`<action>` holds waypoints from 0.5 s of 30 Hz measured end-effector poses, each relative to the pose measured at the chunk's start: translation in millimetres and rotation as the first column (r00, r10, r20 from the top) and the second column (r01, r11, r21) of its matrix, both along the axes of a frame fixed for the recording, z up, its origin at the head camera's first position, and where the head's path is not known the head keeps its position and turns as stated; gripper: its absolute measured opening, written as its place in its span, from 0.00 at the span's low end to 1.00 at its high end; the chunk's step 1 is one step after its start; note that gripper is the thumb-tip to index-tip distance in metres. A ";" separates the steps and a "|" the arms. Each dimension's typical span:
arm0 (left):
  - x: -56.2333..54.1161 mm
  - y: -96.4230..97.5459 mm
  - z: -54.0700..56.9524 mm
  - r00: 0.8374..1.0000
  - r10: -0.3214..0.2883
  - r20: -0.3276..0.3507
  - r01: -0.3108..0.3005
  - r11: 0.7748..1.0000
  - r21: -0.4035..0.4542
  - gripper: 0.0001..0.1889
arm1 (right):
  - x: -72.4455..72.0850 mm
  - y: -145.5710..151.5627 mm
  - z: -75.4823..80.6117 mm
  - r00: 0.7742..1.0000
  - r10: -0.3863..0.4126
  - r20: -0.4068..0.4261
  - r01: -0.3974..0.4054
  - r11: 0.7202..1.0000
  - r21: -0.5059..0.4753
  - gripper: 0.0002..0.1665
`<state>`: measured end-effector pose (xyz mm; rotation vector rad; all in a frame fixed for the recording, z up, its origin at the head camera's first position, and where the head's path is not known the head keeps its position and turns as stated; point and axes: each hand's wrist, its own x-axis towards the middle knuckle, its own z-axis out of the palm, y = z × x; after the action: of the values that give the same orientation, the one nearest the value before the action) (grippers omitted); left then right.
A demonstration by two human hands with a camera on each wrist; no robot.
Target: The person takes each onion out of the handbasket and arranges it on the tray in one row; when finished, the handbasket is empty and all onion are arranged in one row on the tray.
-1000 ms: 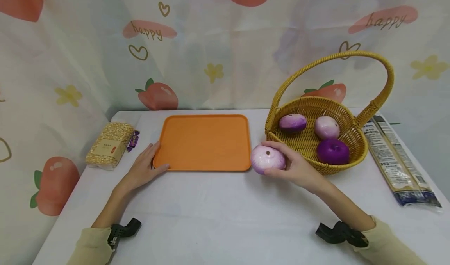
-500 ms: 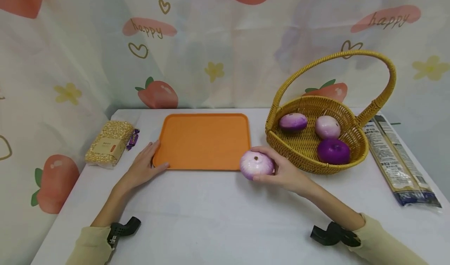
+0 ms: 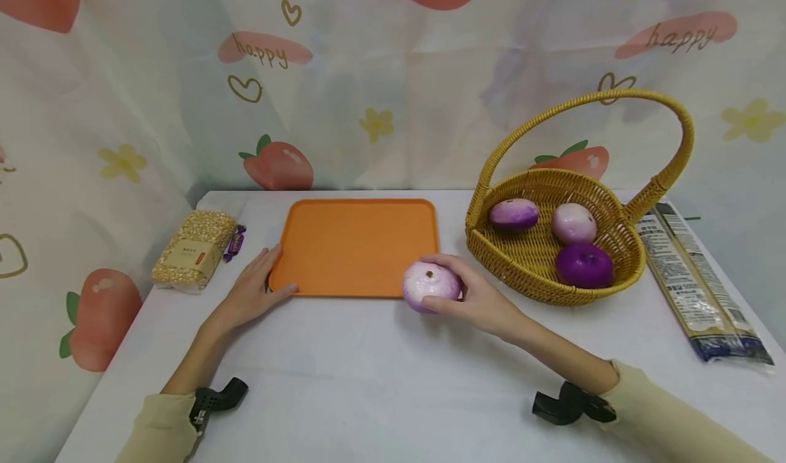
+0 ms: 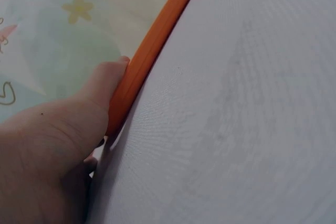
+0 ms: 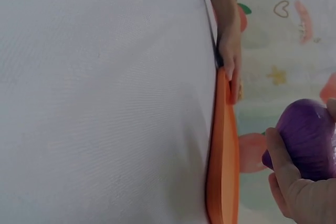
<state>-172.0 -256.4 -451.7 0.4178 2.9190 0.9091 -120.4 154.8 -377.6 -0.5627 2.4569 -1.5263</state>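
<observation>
In the head view, the right hand [image 3: 482,301] grasped an onion [image 3: 426,289] (pale on top) by the orange tray's [image 3: 359,245] near right corner, left of the basket [image 3: 508,266]. The left hand [image 3: 250,289] lay uncurled against the near left corner. The left wrist view showed its thumb touching the rim. In the right wrist view, the onion hung above the tray.

held onion [image 3: 425,288]: glossy, smooth | tray [image 3: 353,248]: smooth plastic | basket [image 3: 514,271]: rough, woven | tablecloth [image 3: 368,381]: matt cloth
</observation>
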 end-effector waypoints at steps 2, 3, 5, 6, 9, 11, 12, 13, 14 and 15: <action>0.1 0.0 -0.3 1.000 0.003 0.005 -0.003 1.000 0.000 0.49 | -0.5 -2.6 1.2 1.000 -0.001 0.004 0.001 1.000 -0.005 0.36; 0.1 0.0 -0.6 1.000 0.003 0.007 -0.003 1.000 0.001 0.49 | -0.8 -3.9 1.9 1.000 -0.001 0.004 0.001 1.000 -0.004 0.36; 0.1 -0.1 -1.0 1.000 0.003 0.007 -0.003 1.000 0.002 0.49 | -1.2 -6.1 3.5 1.000 -0.002 0.004 0.002 1.000 -0.005 0.36; 0.1 -0.1 -1.1 1.000 0.003 0.008 -0.003 1.000 0.001 0.49 | -1.4 -7.1 4.4 1.000 -0.001 0.001 0.001 1.000 -0.004 0.36; 0.2 -0.1 -1.2 1.000 0.002 0.008 -0.002 1.000 0.000 0.49 | -1.8 -10.2 7.4 1.000 0.003 0.007 -0.003 1.000 -0.001 0.36; 0.2 -0.1 -1.0 1.000 0.002 0.010 -0.002 1.000 -0.001 0.49 | -2.0 -12.0 9.2 1.000 0.009 0.016 -0.009 1.000 -0.002 0.36; 0.1 -0.3 -0.8 1.000 0.002 0.009 -0.002 1.000 0.000 0.49 | -2.3 -12.9 10.0 1.000 0.014 0.017 -0.014 1.000 -0.001 0.37; 0.0 -0.3 -0.7 1.000 0.001 0.008 -0.001 1.000 0.001 0.49 | -2.7 -13.9 10.6 1.000 0.018 0.020 -0.018 1.000 -0.001 0.37; -0.1 -0.3 -0.5 1.000 0.001 0.008 -0.001 1.000 0.002 0.49 | -3.1 -14.7 11.2 0.999 0.024 0.023 -0.024 1.000 -0.003 0.36; -0.1 -0.3 -0.4 1.000 0.001 0.008 -0.001 1.000 0.002 0.49 | -3.6 -15.4 11.7 0.999 0.028 0.028 -0.028 1.000 -0.005 0.36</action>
<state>-172.2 -256.6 -452.1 0.4123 2.9112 0.9110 -124.0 139.4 -366.0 -0.5708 2.4151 -1.5191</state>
